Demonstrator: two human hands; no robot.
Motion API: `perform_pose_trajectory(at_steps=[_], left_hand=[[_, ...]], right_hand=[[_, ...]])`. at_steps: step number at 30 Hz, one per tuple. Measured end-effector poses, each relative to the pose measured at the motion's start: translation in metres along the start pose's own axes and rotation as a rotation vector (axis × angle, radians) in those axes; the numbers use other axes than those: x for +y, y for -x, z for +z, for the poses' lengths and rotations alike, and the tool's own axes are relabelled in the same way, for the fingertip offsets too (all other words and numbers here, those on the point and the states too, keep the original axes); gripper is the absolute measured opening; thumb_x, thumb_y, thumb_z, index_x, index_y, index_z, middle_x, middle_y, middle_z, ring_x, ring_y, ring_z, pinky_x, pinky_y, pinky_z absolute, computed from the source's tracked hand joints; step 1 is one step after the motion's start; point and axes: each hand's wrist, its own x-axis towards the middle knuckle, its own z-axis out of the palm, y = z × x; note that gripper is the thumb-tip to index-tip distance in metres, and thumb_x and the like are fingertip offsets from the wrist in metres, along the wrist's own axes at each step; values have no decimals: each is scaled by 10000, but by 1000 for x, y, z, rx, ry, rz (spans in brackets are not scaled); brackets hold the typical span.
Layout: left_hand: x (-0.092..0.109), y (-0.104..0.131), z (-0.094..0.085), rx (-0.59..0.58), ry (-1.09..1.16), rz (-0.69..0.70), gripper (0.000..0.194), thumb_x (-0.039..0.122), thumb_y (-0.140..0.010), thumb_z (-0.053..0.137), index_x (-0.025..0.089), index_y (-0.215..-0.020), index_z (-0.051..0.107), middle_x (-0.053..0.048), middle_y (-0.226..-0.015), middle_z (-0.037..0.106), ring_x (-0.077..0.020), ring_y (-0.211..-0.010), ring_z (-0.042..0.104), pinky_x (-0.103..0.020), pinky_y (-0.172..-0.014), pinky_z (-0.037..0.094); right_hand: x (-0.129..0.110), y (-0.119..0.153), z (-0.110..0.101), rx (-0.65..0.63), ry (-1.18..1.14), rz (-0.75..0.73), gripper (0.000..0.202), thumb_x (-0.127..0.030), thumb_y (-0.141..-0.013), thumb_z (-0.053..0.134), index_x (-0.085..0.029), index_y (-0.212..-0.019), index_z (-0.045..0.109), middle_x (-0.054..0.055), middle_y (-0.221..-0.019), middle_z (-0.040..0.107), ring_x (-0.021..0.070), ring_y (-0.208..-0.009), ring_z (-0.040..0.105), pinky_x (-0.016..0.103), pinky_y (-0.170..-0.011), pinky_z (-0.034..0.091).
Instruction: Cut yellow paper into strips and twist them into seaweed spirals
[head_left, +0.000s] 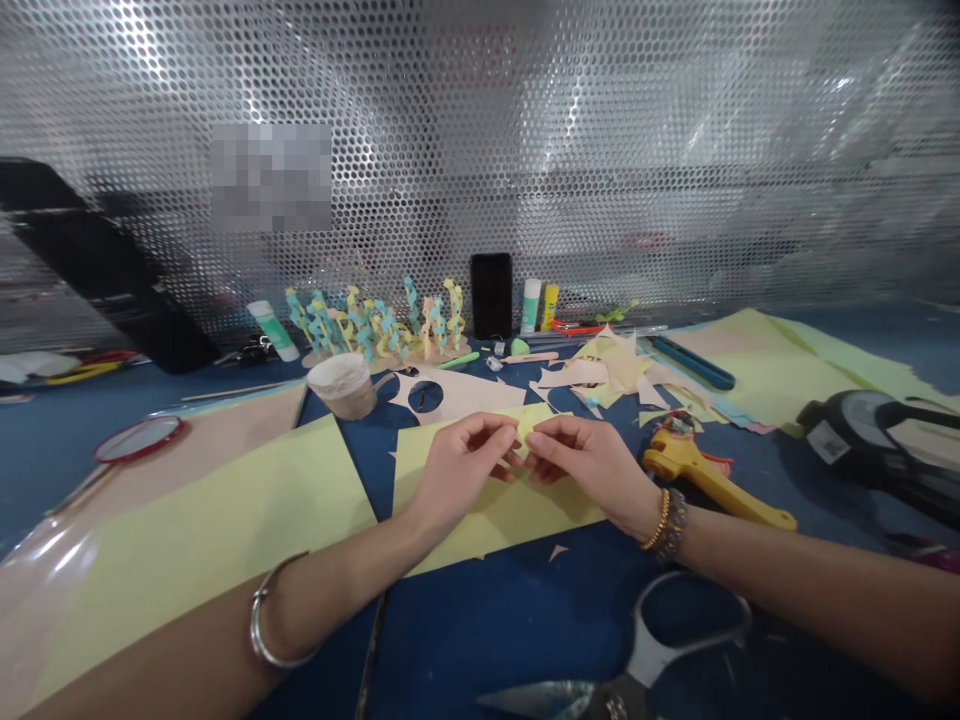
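The left forearm (337, 582), bare, wears a smooth, rounded silver bangle (257, 625), lower left of the frame. Around the right wrist (637, 503), right of centre, sit a gold-coloured beaded bracelet (660, 518) and, beside it, a darker, greyish-brown bracelet (678, 525) of chunkier beads.

You could pass over the bare blue tabletop (457, 650) between the yellow sheet (540, 515) and the scissors (651, 660) near the near edge. To your right, the yellow-handled tool (716, 482) blocks you; the cup (343, 388) obstructs the far left.
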Motion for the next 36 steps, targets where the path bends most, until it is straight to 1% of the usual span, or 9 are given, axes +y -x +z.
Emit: perform_pose_trajectory(at_steps=[5, 8, 11, 14, 20, 24, 28, 32, 36], left_hand=[[0, -1, 0, 9, -17, -13, 187, 334, -771, 632, 149, -789, 651, -5, -719, 636, -117, -625, 626, -182, -516, 514], [-1, -1, 0, 23, -22, -3, 172, 324, -761, 638, 152, -763, 654, 0, -700, 638, -115, -609, 620, -189, -533, 514], [-1, -1, -1, 31, -52, 18, 161, 311, -766, 623, 154, -753, 658, 2, -662, 634, -114, -593, 602, -196, -544, 513], [-1, 1, 0, 14, -104, 39, 148, 291, -778, 601, 156, -750, 656, 6, -619, 631, -114, -570, 593, -199, -550, 509], [3, 4, 0, -14, -167, 67, 137, 273, -785, 590, 157, -758, 658, 7, -616, 636, -112, -564, 597, -198, -556, 500], [4, 4, 0, -33, -71, 47, 165, 264, -798, 555, 148, -840, 664, -16, -712, 650, -135, -639, 619, -217, -556, 520], [3, 3, 1, -61, -108, 58, 189, 292, -750, 633, 144, -861, 667, -28, -762, 660, -136, -655, 604, -218, -564, 518], [1, 3, 0, -34, -115, 74, 185, 325, -750, 643, 150, -808, 659, -15, -699, 642, -135, -626, 602, -211, -534, 512], [0, 1, -1, -5, -56, 52, 196, 349, -766, 628, 160, -813, 647, -23, -747, 664, -142, -635, 635, -215, -534, 514]], right_hand=[[-2, 0, 1, -10, 14, -9, 301, -441, -736, 649, -144, -770, 624, 0, -624, 638, 101, -531, 605, 226, -543, 510], [-4, 0, 1, -25, 18, -8, 303, -447, -747, 637, -146, -787, 630, 9, -674, 646, 102, -537, 610, 229, -544, 509], [-4, 1, 0, 8, 15, -27, 306, -453, -762, 617, -157, -836, 636, 1, -696, 627, 106, -516, 599, 229, -499, 493], [-4, 2, -1, 44, 12, -63, 303, -440, -764, 623, -170, -902, 629, -25, -630, 587, 97, -477, 560, 218, -461, 462], [-1, 1, -1, 79, 55, -97, 245, -391, -737, 661, -151, -769, 627, -42, -537, 536, 63, -439, 475, 190, -439, 391], [-1, 0, -1, 90, 12, -91, 249, -395, -748, 650, -148, -755, 614, -45, -503, 531, 65, -426, 465, 192, -437, 389], [-1, 0, -2, 94, -50, -86, 267, -413, -751, 647, -149, -770, 611, -42, -485, 541, 72, -416, 475, 198, -437, 391], [-1, 1, -2, 105, -49, -70, 281, -423, -740, 651, -147, -778, 613, -41, -471, 535, 74, -420, 465, 198, -435, 378], [-1, 1, -2, 100, -15, -46, 271, -408, -711, 673, -149, -753, 604, -46, -490, 522, 73, -435, 452, 205, -446, 377]])
